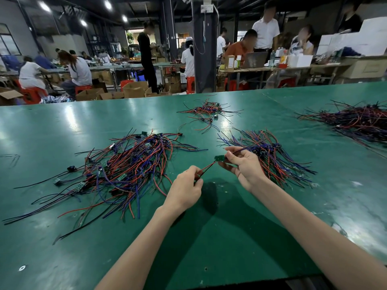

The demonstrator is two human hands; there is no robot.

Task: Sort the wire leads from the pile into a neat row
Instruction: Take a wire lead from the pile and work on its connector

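One red wire lead is held above the green desk, pinched by the curled left hand, its small green board gripped by the right hand.

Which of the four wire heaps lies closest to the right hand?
The fanned heap directly behind the right hand; the other three lie clearly farther off.

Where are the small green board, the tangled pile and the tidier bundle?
small green board [219, 158]: head view, its face.
tangled pile [129, 170]: head view, centre of heap.
tidier bundle [274, 158]: head view, its dense middle.
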